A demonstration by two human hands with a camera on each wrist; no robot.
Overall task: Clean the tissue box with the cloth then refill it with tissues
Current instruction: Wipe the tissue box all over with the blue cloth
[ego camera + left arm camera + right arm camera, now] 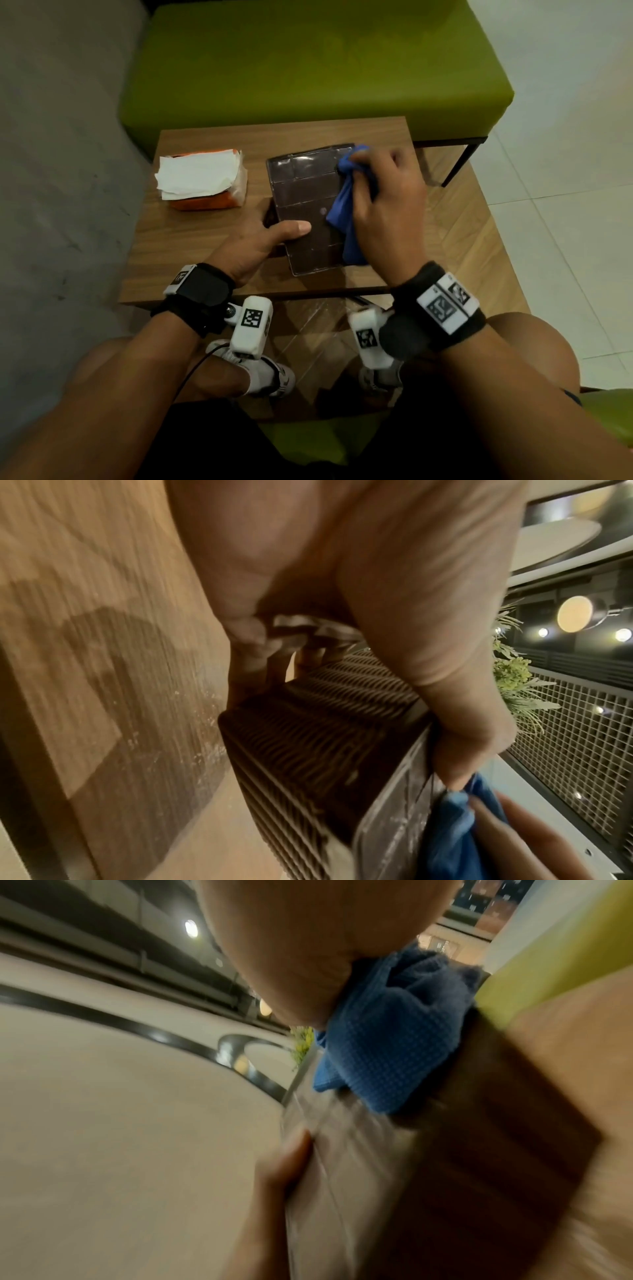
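Observation:
A dark brown tissue box (305, 202) with a glossy panelled top and woven sides (308, 739) lies on the wooden table (191, 240). My left hand (260, 240) grips its near left edge, thumb flat on the top, fingers down the side. My right hand (387, 205) holds a bunched blue cloth (346, 212) against the box's right part; the cloth (387, 1031) also shows in the right wrist view, pressed on the top. A stack of white tissues (198, 174) in an orange pack sits left of the box.
A green upholstered bench (308, 68) stands behind the table, with black metal legs (459, 164) at the right. A grey wall runs along the left and white floor tiles lie at the right. My knees and shoes are below the table's near edge.

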